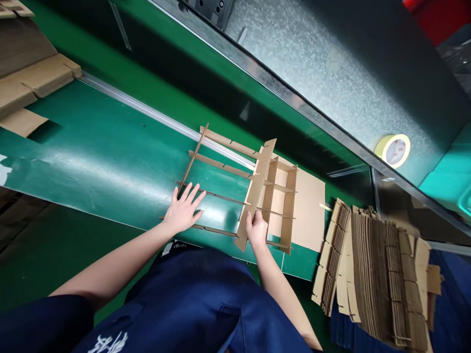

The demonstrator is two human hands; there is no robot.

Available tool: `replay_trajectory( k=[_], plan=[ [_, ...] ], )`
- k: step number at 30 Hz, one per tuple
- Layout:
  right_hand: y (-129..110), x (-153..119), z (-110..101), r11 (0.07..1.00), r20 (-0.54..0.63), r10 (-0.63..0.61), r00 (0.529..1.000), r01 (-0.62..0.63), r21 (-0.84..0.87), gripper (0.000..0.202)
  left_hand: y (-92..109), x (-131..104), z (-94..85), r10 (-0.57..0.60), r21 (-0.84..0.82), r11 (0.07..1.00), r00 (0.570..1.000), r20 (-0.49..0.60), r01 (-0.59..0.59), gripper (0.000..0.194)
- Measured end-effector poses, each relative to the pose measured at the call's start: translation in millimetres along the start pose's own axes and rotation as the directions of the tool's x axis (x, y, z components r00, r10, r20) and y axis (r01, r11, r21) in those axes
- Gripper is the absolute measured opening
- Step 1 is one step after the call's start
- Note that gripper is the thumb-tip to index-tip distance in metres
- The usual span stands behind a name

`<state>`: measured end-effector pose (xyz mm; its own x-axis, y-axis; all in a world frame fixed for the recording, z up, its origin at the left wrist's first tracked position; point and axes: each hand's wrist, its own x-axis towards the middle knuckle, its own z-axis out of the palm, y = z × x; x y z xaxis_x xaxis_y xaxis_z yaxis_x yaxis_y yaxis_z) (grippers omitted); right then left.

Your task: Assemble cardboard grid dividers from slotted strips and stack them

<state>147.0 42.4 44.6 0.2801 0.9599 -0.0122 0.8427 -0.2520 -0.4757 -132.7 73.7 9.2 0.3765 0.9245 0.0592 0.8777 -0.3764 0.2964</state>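
A half-slotted cardboard divider grid (288,211) lies across the green bench, with long strips running left from it. My right hand (256,229) is closed on the lower part of a wide cardboard strip (257,189), which stands tilted across the long strips. Fingers spread, my left hand (184,211) is over the long strips at the left end, close to a cross strip (194,159) that sits on their tips. Whether its fingertips press on that strip I cannot tell. Beneath the grid is a flat cardboard sheet (312,208).
Several bundles of slotted cardboard strips (375,264) stand at the lower right. More folded cardboard (33,83) is stacked at the far left of the green bench (110,152). A tape roll (393,150) rests on the grey metal surface (294,59) behind a raised edge.
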Motion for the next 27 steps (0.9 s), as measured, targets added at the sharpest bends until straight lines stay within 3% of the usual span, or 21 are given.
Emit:
replay_trajectory(
  k=[8,19,21,23,25,27],
  plan=[
    [5.7,2.0,28.5,0.993,-0.039,-0.011,0.999,0.006,-0.117,0.04,-0.5,0.3,1.4,0.011,0.028,1.0,1.0,0.009,-0.011,0.064],
    [-2.1,14.0,42.7,0.956,0.186,0.12,0.975,-0.063,-0.288,0.034,-0.1,1.0,1.8,0.016,0.048,0.999,1.0,-0.001,-0.016,0.063],
    [-3.5,16.2,39.3,0.955,0.146,0.101,0.984,-0.055,-0.29,0.038,0.6,1.2,1.4,0.008,0.045,0.999,1.0,-0.002,-0.008,0.062],
    [-7.2,22.4,34.3,0.962,0.041,0.003,0.999,0.009,-0.275,0.045,1.5,0.9,1.0,0.001,0.047,0.999,1.0,0.003,-0.001,0.062],
    [-13.9,34.9,29.8,0.958,-0.066,-0.121,0.99,0.099,-0.268,0.054,2.2,0.3,0.8,-0.005,0.046,0.999,1.0,0.007,0.005,0.062],
    [-22.1,52.6,28.1,0.944,-0.084,-0.184,0.979,0.153,-0.292,0.062,1.7,0.0,1.0,-0.008,0.037,0.999,1.0,0.007,0.008,0.063]
  ],
)
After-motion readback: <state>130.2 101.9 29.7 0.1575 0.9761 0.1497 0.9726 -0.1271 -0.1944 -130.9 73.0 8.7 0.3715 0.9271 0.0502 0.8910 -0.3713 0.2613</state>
